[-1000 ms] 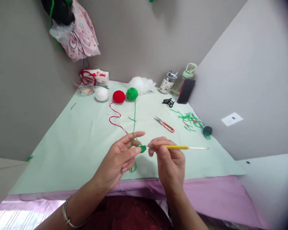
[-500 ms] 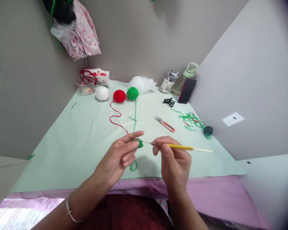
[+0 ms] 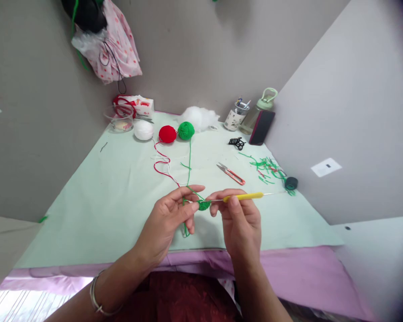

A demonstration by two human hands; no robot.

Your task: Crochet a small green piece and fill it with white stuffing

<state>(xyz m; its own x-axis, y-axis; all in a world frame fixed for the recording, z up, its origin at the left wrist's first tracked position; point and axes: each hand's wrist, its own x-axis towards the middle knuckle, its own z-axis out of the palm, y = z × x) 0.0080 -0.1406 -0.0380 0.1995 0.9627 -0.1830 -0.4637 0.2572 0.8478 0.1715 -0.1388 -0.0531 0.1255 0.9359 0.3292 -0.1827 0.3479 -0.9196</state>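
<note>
Between thumb and fingers, my left hand (image 3: 168, 219) pinches a small green crochet piece (image 3: 204, 205), with green yarn (image 3: 189, 172) running over its raised index finger. That yarn leads back to the green yarn ball (image 3: 186, 130). My right hand (image 3: 241, 223) grips the yellow handle of a crochet hook (image 3: 245, 197). The hook's thin metal shaft lies across the top of the crochet piece, its tip close to my left thumb. A loose green loop hangs below my left fingers.
Behind my hands lie a red yarn ball (image 3: 167, 134), a white yarn ball (image 3: 143, 130) and white stuffing (image 3: 199, 118). Orange thread snips (image 3: 231, 173), a black claw clip (image 3: 237, 143) and green yarn scraps (image 3: 268, 167) are on the right. A phone (image 3: 262, 128) leans against a bottle (image 3: 267, 100).
My right hand has moved slightly left and the hook is now less tilted the other way, its shaft over the crochet piece. More of the green piece shows between my hands.
</note>
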